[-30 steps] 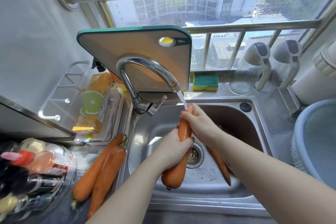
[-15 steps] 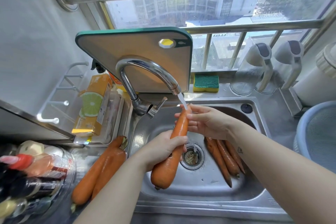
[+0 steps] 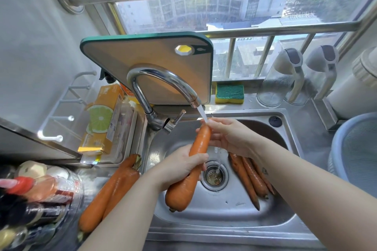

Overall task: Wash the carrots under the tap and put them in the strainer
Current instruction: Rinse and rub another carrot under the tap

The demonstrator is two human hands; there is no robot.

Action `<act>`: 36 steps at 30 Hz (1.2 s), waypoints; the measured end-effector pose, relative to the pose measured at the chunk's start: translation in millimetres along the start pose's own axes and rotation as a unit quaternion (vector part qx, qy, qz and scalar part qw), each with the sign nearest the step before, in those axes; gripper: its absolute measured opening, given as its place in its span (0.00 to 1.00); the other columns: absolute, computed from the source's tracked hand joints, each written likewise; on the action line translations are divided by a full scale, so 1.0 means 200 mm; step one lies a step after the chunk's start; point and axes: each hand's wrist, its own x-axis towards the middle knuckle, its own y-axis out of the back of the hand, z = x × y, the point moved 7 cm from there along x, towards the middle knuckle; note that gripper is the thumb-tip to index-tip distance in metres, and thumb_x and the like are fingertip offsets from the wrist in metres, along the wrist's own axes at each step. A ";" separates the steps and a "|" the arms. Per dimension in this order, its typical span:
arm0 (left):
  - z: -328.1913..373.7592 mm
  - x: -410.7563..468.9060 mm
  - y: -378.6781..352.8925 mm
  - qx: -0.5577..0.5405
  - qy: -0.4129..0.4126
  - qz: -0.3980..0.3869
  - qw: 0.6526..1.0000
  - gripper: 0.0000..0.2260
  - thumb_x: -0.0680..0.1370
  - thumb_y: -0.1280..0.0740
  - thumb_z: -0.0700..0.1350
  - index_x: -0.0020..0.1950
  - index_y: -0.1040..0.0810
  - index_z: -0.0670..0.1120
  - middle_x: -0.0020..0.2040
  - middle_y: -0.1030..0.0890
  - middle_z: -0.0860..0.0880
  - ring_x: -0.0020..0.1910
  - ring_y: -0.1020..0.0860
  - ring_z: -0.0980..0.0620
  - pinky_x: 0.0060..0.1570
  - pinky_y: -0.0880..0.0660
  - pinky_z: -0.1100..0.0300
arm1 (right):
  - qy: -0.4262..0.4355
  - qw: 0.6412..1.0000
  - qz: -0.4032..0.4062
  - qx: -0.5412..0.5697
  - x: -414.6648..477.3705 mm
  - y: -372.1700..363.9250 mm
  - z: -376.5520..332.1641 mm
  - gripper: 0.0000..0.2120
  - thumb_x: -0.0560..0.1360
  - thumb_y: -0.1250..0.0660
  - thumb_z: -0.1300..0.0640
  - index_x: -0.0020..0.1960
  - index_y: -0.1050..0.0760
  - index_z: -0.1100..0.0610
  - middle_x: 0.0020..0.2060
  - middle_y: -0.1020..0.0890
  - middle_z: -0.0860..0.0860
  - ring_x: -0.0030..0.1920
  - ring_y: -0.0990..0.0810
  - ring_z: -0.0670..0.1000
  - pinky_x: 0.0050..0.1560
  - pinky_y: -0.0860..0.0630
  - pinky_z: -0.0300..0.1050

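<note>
orange carrot (image 3: 190, 173) between both hands' fingers (image 3: 196, 158)

The tap (image 3: 163, 85) arches over the sink's (image 3: 224, 220) rear left, and the upright cutting board (image 3: 146, 67) walls off the space behind it. Three carrots (image 3: 247, 177) crowd the basin floor right of the drain (image 3: 214, 176); the front basin floor lies bare. Two carrots (image 3: 110, 191) block the left counter (image 3: 95, 177).

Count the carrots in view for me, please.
6: one carrot held in the hands under the tap, two on the counter left of the sink, three in the basin; the right arm may hide more.
</note>
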 end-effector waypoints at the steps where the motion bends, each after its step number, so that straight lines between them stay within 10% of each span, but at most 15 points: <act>1: 0.00 0.00 0.00 0.009 -0.002 0.003 1.000 0.04 0.79 0.36 0.45 0.52 0.28 0.46 0.41 0.22 0.48 0.34 0.23 0.54 0.35 0.24 0.61 | 0.000 1.000 -0.004 0.000 0.00 -0.01 0.00 0.11 0.80 0.39 0.60 0.59 0.28 0.63 0.49 0.19 0.60 0.46 0.17 0.52 0.52 0.20 0.47; 24: 0.04 -0.01 0.01 0.105 0.011 0.028 0.994 0.09 0.79 0.36 0.48 0.56 0.29 0.47 0.43 0.21 0.48 0.38 0.21 0.52 0.42 0.22 0.55 | -0.001 0.999 -0.024 -0.036 -0.03 0.02 -0.05 0.09 0.78 0.41 0.70 0.55 0.26 0.64 0.49 0.19 0.58 0.45 0.17 0.52 0.50 0.19 0.43; 36: 0.05 -0.01 -0.05 0.411 0.034 0.234 0.880 0.12 0.80 0.41 0.51 0.57 0.36 0.45 0.48 0.23 0.47 0.46 0.22 0.44 0.39 0.29 0.56 | 0.084 0.935 0.168 -0.299 0.00 0.02 -0.04 0.07 0.74 0.31 0.58 0.50 0.25 0.59 0.47 0.17 0.58 0.49 0.17 0.56 0.52 0.19 0.52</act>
